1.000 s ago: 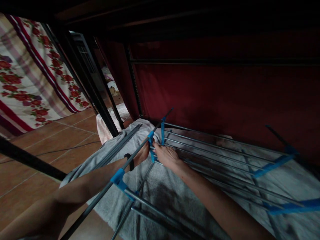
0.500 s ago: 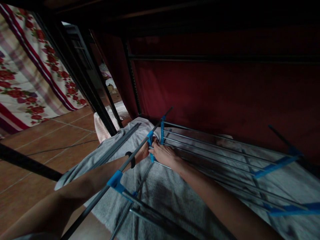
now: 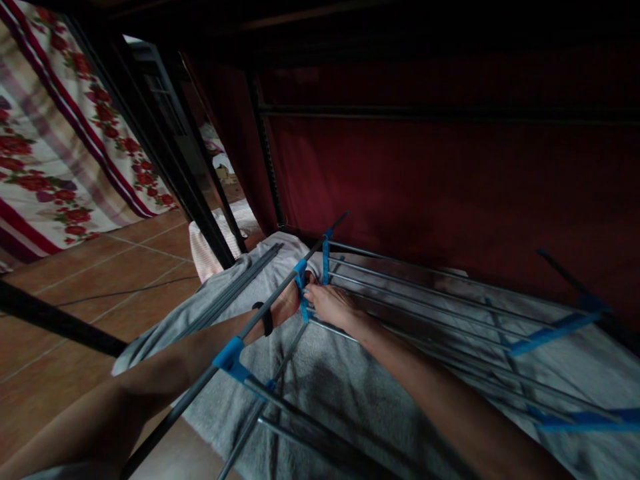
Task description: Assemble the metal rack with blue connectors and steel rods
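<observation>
A metal drying rack of thin grey rods (image 3: 400, 283) with blue plastic brackets lies on a grey blanket. At its near-left end my left hand (image 3: 287, 301), with a dark band on the wrist, is closed around a blue bracket (image 3: 303, 293) on a long slanting pole (image 3: 276, 297). Its fingertips are partly hidden behind that bracket. My right hand (image 3: 327, 305) comes in from the right, fingers pinched on the end of a metal rod at the same bracket; the rod's tip is covered by my fingers. Another blue bracket (image 3: 326, 261) stands just beyond.
Several loose grey rods (image 3: 237, 287) lie along the left of the grey blanket (image 3: 330, 393). More blue brackets (image 3: 585, 420) hold the rack's right end. Dark metal posts (image 3: 165, 153) rise at left; a red cloth (image 3: 425, 187) hangs behind. A flowered curtain (image 3: 65, 133) hangs at far left.
My right hand has drawn slightly back, its fingers now more tightly curled beside the bracket. The left hand stays at the same bracket, and the rack has barely shifted.
</observation>
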A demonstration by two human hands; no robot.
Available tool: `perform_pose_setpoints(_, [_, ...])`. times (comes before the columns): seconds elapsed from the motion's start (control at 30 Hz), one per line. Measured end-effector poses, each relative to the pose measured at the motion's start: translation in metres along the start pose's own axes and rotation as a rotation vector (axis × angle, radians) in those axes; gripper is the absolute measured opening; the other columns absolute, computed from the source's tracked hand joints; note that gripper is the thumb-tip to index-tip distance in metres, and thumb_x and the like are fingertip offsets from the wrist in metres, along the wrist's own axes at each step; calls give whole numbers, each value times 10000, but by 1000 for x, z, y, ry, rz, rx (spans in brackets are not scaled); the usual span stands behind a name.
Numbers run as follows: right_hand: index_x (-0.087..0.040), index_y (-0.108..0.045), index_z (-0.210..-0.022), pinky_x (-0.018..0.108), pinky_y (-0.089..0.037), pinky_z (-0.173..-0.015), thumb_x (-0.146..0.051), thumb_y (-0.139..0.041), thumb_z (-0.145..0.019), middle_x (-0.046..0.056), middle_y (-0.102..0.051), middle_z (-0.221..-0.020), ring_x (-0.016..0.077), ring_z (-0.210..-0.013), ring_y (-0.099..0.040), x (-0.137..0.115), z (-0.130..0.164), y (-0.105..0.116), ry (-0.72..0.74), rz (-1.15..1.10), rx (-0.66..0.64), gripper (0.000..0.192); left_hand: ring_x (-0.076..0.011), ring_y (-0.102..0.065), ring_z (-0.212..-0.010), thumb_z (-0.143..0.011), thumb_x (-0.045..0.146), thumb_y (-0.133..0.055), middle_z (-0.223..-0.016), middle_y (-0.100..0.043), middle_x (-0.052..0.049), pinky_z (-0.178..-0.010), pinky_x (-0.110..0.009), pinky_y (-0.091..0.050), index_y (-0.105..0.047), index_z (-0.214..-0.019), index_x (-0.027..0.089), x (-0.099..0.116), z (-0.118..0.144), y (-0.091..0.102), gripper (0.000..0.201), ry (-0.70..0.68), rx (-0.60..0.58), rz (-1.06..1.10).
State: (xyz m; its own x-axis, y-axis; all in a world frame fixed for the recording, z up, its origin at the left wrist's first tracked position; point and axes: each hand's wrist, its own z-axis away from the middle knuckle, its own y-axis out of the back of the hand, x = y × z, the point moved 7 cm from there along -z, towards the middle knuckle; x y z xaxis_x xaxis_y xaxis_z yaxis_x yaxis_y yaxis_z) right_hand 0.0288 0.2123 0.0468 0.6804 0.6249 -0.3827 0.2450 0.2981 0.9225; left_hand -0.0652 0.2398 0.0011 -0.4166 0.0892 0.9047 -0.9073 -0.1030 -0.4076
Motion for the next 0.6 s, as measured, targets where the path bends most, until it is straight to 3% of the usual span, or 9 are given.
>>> perform_pose_setpoints(0.27, [-235, -576, -1210, 328, -467, -838, -358, -322, -1018, 88, -691, -1087, 225, -1030, -645, 1, 1, -6, -1, 70, -12, 342, -233, -551, -716, -714, 390, -518, -570, -584, -60, -615, -353, -400, -591, -672, 202, -4, 5, 2, 206, 12, -21, -60])
perform_pose_setpoints(0.6, [-208, -578, -1207, 335, -481, -821, -349, -316, -1021, 114, -705, -1043, 234, -987, -666, 0, 3, -8, 14, 137, -3, 351, -254, -574, -759, -821, 428, -398, -607, -619, -91, -653, -385, -436, -647, -701, 190, -6, 3, 0, 365, -70, -13, -285])
